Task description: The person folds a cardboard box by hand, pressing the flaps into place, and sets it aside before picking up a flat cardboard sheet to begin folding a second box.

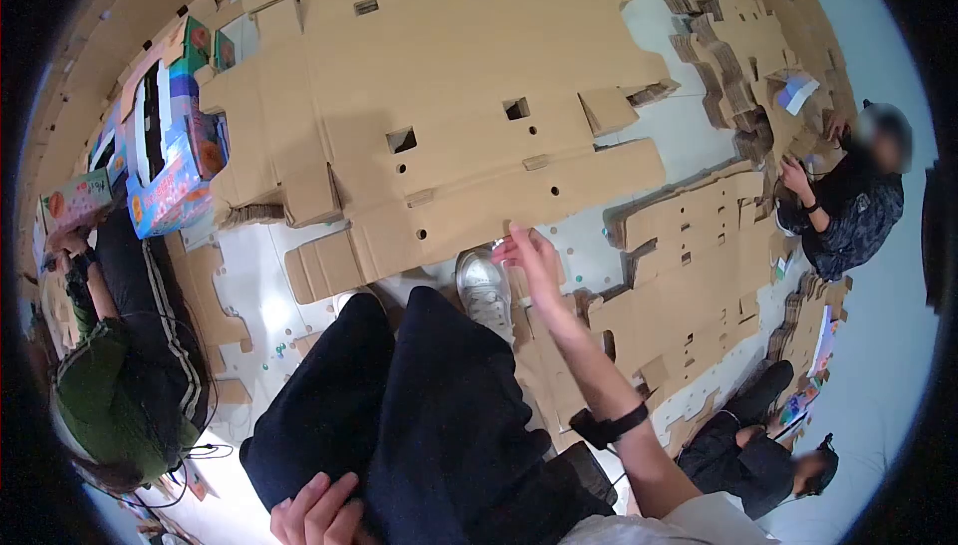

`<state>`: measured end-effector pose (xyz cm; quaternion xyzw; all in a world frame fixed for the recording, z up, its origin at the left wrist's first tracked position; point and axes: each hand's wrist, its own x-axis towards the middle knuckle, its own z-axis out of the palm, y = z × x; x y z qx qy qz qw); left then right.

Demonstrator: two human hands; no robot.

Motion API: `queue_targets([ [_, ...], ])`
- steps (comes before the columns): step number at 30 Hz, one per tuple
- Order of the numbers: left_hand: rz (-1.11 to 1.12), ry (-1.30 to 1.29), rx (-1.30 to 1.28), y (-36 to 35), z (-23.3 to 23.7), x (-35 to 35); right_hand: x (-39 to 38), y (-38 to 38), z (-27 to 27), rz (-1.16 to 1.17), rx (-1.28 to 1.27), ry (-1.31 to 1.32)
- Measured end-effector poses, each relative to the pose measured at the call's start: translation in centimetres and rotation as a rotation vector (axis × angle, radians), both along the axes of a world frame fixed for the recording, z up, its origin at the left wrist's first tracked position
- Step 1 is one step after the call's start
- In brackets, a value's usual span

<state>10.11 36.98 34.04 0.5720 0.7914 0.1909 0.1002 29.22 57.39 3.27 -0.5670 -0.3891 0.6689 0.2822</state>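
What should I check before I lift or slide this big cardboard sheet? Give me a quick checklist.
1. Right hand at the near edge of the sheet: ok.
2. Right hand has a firm grip: cannot tell; the fingertips are too small to judge.
3. Left hand ready at the sheet: not ok, it is down on the trousers.
4. Shoe well away from the edge: not ok, its toe is right by it.
5. Flaps all lying flat: not ok, some stick up.
6. Sheet free of the layers below: cannot tell, it hides what is beneath.
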Motion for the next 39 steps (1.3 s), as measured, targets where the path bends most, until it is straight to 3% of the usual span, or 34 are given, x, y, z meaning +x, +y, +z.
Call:
queue_targets([
  [3, -0.002, -0.002, -0.011, 0.2, 0.3, -0.1, -1.2, -0.2, -0.7, -0.096, 0.003, -0.035],
  [5, -0.004, -0.042, -0.002, -0.1, 0.4, -0.3, -0.2, -0.4, -1.0, 0.052, 0.011, -0.067],
  [11, -0.005, -0.039, 0.020, -0.7, 0.5, -0.7, -1.3, 0.0, 1.0, 0.078, -0.039, -0.072],
  [15, -0.008, -0.136, 0.062, -1.2, 1.0, -1.8, -1.3, 0.0, 3.0, 0.248, -0.038, -0.006],
  [17, -0.074, -0.500, 0.162, -1.9, 1.2, -3.8, -2.7, -0.1, 3.9, 0.351, 0.043, -0.136],
  [18, 0.042, -0.663, 0.230, -2.6, 0.6, -4.9, -3.8, -0.1, 4.3, 0.376, 0.151, -0.294],
  [19, 0.532, -0.944, 0.081, -3.8, 0.0, -5.9, -5.0, 0.6, 4.6, 0.376, 0.169, -0.286],
  [21, 0.557, -0.540, 0.212, -3.1, -4.5, -11.3, -7.3, 1.2, 4.9, 0.482, 0.862, -0.585],
  [24, 0.422, -0.436, 0.165, -1.8, -9.7, -19.4, -10.8, 3.2, 3.1, 0.569, 0.934, -0.621],
  [26, 0.303, -0.127, 0.007, 0.4, -12.5, -24.4, -12.1, 4.1, 1.5, 0.602, 1.008, -0.679],
  [29, 0.121, 0.312, 0.012, 4.5, -17.4, -32.2, -12.5, 4.4, -0.8, 0.702, 1.127, -0.895],
  [31, 0.143, 0.308, -0.078, 7.0, -21.2, -36.7, -12.5, 4.5, -0.6, 0.770, 1.088, -0.957],
  [33, 0.255, 0.497, -0.339, 10.9, -24.3, -39.1, -12.5, 4.5, -1.2, 0.774, 1.075, -1.001],
  [35, 0.365, 0.403, -0.570, 12.3, -30.5, -40.8, -12.3, 4.6, -1.6, 0.778, 1.117, -0.985],
  [36, 0.463, 0.381, -0.546, 13.2, -32.9, -40.9, -12.0, 4.7, -1.4, 0.766, 1.107, -1.025],
  [37, 0.475, 0.343, -0.399, 14.3, -32.0, -39.5, -12.0, 4.6, -1.0, 0.790, 1.083, -1.002],
  [39, 0.441, 0.520, -0.313, 14.0, -32.9, -39.7, -12.6, 5.2, -0.8, 0.808, 1.066, -0.969],
])
